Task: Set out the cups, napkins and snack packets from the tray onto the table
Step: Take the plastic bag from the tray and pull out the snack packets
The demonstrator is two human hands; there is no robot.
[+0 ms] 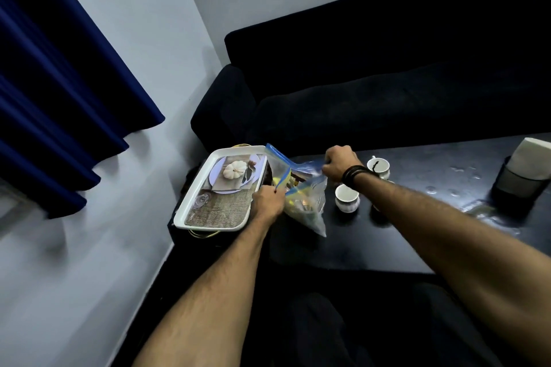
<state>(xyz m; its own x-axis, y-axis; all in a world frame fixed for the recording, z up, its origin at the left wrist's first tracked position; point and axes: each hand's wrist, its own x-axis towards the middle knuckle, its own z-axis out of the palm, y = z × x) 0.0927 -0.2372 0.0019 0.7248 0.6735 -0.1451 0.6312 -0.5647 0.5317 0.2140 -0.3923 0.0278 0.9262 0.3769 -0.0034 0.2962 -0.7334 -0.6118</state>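
A clear zip bag [304,198] with a blue seal, holding several snack packets, stands on the dark table [417,235] just right of the white tray [190,208]. My left hand [267,202] pinches the bag's near edge. My right hand [340,162] grips its far edge, so the mouth is pulled apart. The tray has a printed pumpkin picture and nothing on it. Two white cups [346,197] [378,166] sit on the table right of the bag. A napkin stack [533,158] stands in a dark holder at the table's right end.
A dark sofa [387,92] runs behind the table. A blue curtain [59,92] hangs on the wall at left. The tray rests on a low stand with a gold wire rim [205,236] beside the table. My dark-clothed legs are below.
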